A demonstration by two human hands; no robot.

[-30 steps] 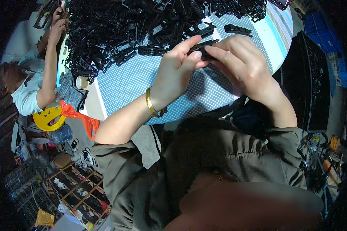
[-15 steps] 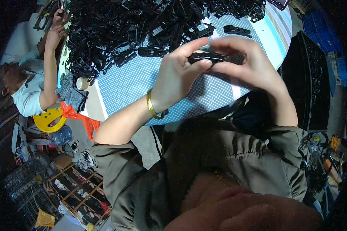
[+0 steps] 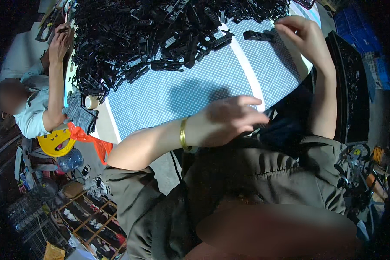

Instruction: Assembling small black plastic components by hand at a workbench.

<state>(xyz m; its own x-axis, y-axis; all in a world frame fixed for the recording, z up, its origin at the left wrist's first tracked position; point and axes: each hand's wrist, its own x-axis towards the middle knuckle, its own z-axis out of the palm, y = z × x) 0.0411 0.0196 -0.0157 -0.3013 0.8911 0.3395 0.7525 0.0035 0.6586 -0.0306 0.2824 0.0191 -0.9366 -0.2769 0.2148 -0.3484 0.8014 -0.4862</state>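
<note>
A co-worker (image 3: pixel 32 115) in a pale top sits off the table's far-left side, one hand (image 3: pixel 60 38) raised beside its edge, that hand's grip too small to tell; below the table's left corner stand a yellow stool (image 3: pixel 56 144) and a clear jug (image 3: pixel 70 161), with a wooden rack (image 3: pixel 91 219) of shoes lower down. On the table's left margin sits a roll of tape (image 3: pixel 91 102), a grey cloth (image 3: pixel 79 112) just beside it; a red bag (image 3: pixel 91 141) hangs there, near the table's corner. The table (image 3: pixel 138 102) itself has a blue-and-white dotted top; a broad pile (image 3: pixel 138 39) of black parts covers its far half, and one part (image 3: pixel 167 66) lies at the pile's near edge, flat on the dots. The left hand (image 3: pixel 227 119), a gold bracelet (image 3: pixel 183 133) on its wrist, is over the table's near edge — palm down, fingers loosely spread and slightly blurred; its shadow (image 3: pixel 193 93) falls on the tabletop. Toward the table's right side a lone part (image 3: pixel 258 36) lies apart from the pile; the right hand (image 3: pixel 303 32) is just beside that part's right end — fingers bent, thumb and forefinger tips close together, though I cannot tell whether they grip anything. Beyond the table's right edge stands a dark box (image 3: pixel 360 117).
</note>
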